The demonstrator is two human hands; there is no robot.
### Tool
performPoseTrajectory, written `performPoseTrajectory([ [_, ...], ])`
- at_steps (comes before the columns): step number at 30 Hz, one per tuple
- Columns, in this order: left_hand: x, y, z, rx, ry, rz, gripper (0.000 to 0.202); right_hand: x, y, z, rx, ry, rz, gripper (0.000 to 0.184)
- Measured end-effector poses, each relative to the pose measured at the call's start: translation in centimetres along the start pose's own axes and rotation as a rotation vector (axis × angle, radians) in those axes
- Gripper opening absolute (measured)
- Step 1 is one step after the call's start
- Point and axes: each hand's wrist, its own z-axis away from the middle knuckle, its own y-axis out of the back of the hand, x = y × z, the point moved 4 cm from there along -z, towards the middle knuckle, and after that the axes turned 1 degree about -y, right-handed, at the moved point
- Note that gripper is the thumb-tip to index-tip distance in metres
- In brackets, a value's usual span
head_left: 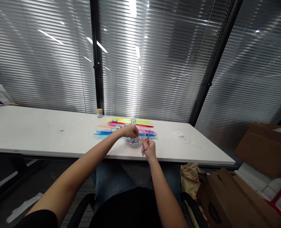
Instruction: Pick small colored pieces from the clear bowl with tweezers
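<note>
Near the table's front edge sits a clear bowl [133, 145] filled with small multicoloured pieces. My left hand [131, 130] hovers over it, fingertips pinched together; what they grip is too small to make out. Just to the right, my right hand [149, 148] is closed around a pair of scissors [148, 135], with the blades pointing up and away from me. The fingertips of both hands are close to each other above the bowl's right side. Behind the bowl lie bundles of long thin strips in yellow, red [143, 125], pink and blue [102, 133], some with paper labels.
The white table [35, 133] runs along a wall of blinds. A small lidded jar [99, 113] stands at the back. Crumpled clear plastic [179, 134] lies to the right. Cardboard boxes [230, 198] and a paper bag [190, 177] are on the floor at the right.
</note>
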Motion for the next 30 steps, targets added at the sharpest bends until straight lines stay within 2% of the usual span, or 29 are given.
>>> performPoseTrajectory([
  [5, 0.6, -0.3, 0.4, -0.088, -0.042, -0.177, 0.043, -0.2, 0.0, 0.0, 0.002, 0.005, 0.003, 0.034],
  [9, 1.3, -0.8, 0.9, -0.176, 0.012, -0.313, 0.052, -0.4, 0.0, 0.1, 0.005, -0.004, -0.005, 0.034],
  [13, 1.8, -1.2, 0.8, -0.11, 0.041, -0.391, 0.038, -0.5, -0.1, 0.1, 0.007, -0.016, -0.018, 0.033],
  [19, 1.1, -1.0, 0.3, -0.048, 0.023, -0.349, 0.018, -0.6, -0.2, 0.2, 0.014, -0.011, -0.021, 0.034],
  [25, 0.9, 0.1, 0.5, -0.032, -0.032, -0.264, 0.021, -0.6, -0.1, 0.2, 0.01, 0.004, -0.008, 0.035],
  [30, 1.3, 0.3, 0.8, 0.025, -0.054, -0.292, 0.033, -0.6, -0.1, 0.2, 0.011, 0.005, -0.003, 0.036],
])
